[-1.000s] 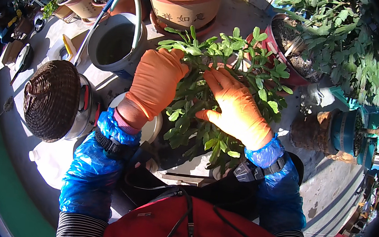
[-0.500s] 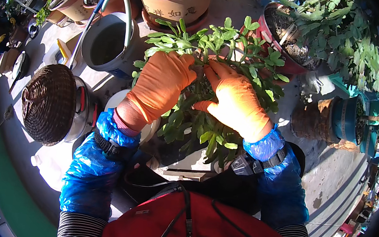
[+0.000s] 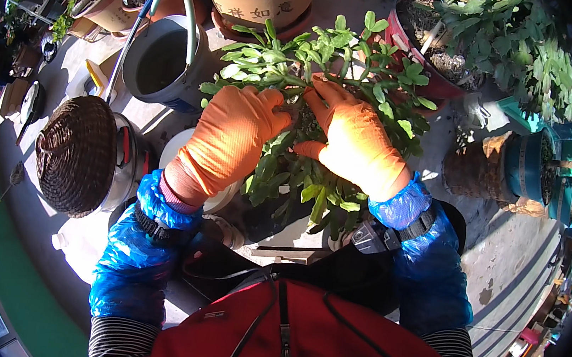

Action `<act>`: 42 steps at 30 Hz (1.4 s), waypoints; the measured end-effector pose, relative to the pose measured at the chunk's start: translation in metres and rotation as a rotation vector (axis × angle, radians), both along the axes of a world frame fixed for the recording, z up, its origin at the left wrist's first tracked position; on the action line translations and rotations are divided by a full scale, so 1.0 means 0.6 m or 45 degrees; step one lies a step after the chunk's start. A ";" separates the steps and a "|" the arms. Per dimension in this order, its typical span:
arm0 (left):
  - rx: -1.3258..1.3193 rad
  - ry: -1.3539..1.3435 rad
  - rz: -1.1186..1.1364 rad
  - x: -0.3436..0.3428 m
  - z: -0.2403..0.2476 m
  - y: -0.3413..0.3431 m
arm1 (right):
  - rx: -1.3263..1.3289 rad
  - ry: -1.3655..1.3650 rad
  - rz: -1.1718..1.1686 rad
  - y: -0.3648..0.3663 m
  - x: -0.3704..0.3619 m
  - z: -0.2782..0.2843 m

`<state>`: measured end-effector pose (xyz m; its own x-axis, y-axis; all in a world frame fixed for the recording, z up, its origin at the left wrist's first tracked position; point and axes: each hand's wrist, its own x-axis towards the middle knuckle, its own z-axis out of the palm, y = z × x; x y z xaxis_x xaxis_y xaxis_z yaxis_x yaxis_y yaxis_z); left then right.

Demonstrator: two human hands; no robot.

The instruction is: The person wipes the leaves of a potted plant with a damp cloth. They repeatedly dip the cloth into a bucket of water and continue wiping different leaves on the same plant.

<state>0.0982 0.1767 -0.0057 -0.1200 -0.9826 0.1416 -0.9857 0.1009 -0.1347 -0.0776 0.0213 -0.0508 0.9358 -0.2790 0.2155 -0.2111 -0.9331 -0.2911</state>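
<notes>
In front of me grows a bushy green holiday cactus (image 3: 272,59) with flat, segmented stems. Both hands wear orange ribbed gloves. My left hand (image 3: 234,136) is at the plant's near left side, its fingers curled together close to the middle; whatever is between the fingertips is hidden. My right hand (image 3: 358,141) reaches in from the right, fingers stretched among the stems and thumb held apart, with nothing seen in its grasp. Between the hands the plant's centre lies partly in shadow, and leaves and gloves cover most of its pot.
A grey bucket (image 3: 189,92) with a pale green hose (image 3: 190,13) stands at the left, beyond a woven basket-like lid (image 3: 73,156). Large planters (image 3: 250,3) line the back. Another leafy plant (image 3: 509,49) hangs over a red pot (image 3: 407,36); a blue pot (image 3: 526,172) is at the right.
My left hand has drawn back a little toward me and to the left, away from the upper stems. My right hand stays in nearly the same place among the stems.
</notes>
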 end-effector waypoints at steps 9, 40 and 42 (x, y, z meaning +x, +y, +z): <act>-0.610 0.972 0.359 0.025 0.021 0.047 | -0.008 -0.149 0.060 0.004 0.011 0.026; -0.655 1.471 0.632 0.082 -0.002 0.082 | 0.492 -0.257 0.044 0.041 0.045 0.025; -0.564 1.368 0.464 0.064 -0.022 0.074 | 0.563 -0.247 0.064 0.045 0.051 0.024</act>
<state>0.1366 0.2209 -0.0188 0.5377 -0.7756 0.3306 -0.5773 -0.0529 0.8148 -0.0467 0.0483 -0.0362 0.9048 -0.3384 0.2585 -0.0713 -0.7188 -0.6915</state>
